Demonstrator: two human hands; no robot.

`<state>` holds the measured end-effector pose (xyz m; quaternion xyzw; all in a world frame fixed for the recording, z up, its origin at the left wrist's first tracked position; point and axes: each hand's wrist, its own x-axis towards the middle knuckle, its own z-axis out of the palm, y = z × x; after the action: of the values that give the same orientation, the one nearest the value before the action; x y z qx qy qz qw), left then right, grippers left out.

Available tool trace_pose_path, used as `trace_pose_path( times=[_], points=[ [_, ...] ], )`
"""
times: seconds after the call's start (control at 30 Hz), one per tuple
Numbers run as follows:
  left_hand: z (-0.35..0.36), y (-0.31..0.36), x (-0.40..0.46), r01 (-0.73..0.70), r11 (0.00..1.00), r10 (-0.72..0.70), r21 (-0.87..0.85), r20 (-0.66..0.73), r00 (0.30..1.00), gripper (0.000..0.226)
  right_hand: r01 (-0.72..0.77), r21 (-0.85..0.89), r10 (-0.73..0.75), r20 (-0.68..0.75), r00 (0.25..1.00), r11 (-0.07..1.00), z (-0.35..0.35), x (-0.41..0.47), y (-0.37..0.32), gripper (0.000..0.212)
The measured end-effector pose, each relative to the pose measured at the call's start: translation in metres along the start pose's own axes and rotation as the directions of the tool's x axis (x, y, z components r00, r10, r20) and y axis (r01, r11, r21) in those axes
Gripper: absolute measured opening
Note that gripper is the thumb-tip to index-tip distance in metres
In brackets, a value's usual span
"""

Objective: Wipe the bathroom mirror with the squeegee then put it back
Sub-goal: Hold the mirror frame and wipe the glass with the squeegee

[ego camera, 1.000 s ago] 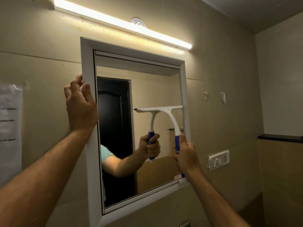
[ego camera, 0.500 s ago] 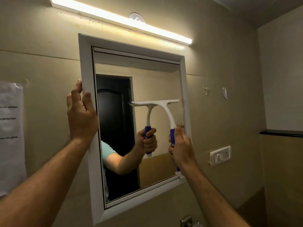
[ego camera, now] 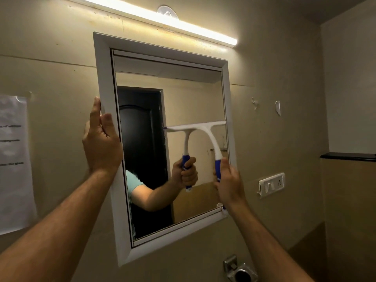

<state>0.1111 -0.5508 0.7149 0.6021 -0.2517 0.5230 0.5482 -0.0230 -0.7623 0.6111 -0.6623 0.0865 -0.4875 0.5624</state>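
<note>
A: What is seen at the far left?

B: A sheet of paper [ego camera: 14,163] is taped to the wall, well apart from the work. Just right of it, the left hand [ego camera: 101,145] is laid against the left side of the white frame [ego camera: 105,82] of the mirror [ego camera: 183,94]. Its fingers [ego camera: 94,117] are held straight and close together, flat along the frame's outer edge; nothing is pinched by them.

A: And the squeegee?

B: The squeegee [ego camera: 203,129] is found on the right half of the glass, about midway up. Its white blade is laid level against the mirror, its right end touching the frame's inner edge. The blue handle is gripped by the right hand [ego camera: 230,184], the fingers being wrapped round it and closed.

A: How much of the wiping can be judged as done?

B: That cannot be told with certainty: no streaks or drops are visible on the glass. A pass on the right side is judged to be in hand. The left half of the glass, where the dark door is reflected, may remain to be covered.

A: What is left, then?

B: The wiping is to be finished, and the squeegee is not yet put back. Its resting place cannot be told; small hooks [ego camera: 277,107] are seen on the wall to the right, above the switch plate [ego camera: 271,185], and one of these may be meant.
</note>
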Motion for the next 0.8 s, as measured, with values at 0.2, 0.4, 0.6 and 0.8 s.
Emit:
trace_pose_path(
  times=[0.2,0.4,0.6,0.8],
  points=[
    [0.0,-0.001,-0.002,0.008,1.0,-0.008,0.008,-0.002,1.0,0.044,-0.075,0.042,0.073,0.038,0.997,0.996,-0.004,-0.005,0.019,0.047],
    [0.003,-0.006,-0.001,0.001,1.0,0.0,0.006,-0.025,1.0,0.044,-0.146,0.046,0.143,0.06,0.988,0.988,-0.02,-0.041,0.057,0.042],
    [0.003,-0.009,0.0,-0.026,1.0,0.026,-0.012,-0.041,0.999,0.043,-0.05,-0.009,0.05,0.024,0.998,0.999,-0.014,-0.004,0.015,0.049],
    [0.002,-0.014,-0.005,-0.026,0.999,0.024,-0.041,-0.042,0.999,0.043,-0.114,0.053,0.112,0.037,0.993,0.992,-0.015,-0.017,0.034,0.047]
  ],
)
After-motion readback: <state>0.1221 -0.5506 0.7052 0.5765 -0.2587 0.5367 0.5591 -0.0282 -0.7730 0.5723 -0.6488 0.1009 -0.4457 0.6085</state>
